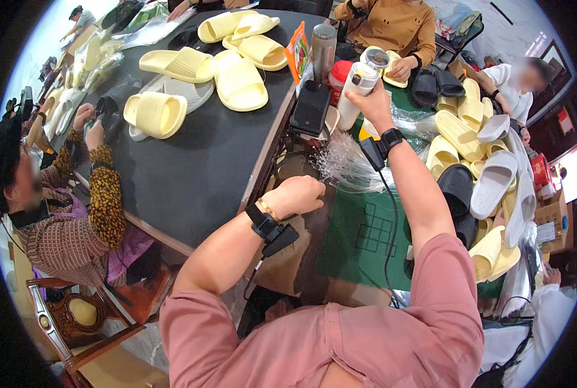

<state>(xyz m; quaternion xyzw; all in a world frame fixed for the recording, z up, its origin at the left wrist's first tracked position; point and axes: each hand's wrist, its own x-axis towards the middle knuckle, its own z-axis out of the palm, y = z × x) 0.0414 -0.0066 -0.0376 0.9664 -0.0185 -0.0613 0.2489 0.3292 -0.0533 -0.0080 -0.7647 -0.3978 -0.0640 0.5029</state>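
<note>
My right hand [374,103] is wrapped round a white flask [349,111] that stands among other cups at the table's far middle. A round translucent lid or cup top [376,59] shows just behind the flask. My left hand [299,195] is curled into a fist, palm down, over the gap by the dark table's edge, and nothing shows in it. Beyond it, a bundle of thin clear plastic strands [350,165] lies below the flask. Nearest to the flask on the left are a red-lidded container [339,72] and a black phone-like case [310,107].
Yellow slippers [240,81] lie on the dark table [191,155] at left. Yellow, grey and black slippers [495,184] pile up at right by the green mat [366,226]. A steel tumbler [323,52] and orange packet [297,53] stand ahead. Co-workers sit around; cables hang from my wrists.
</note>
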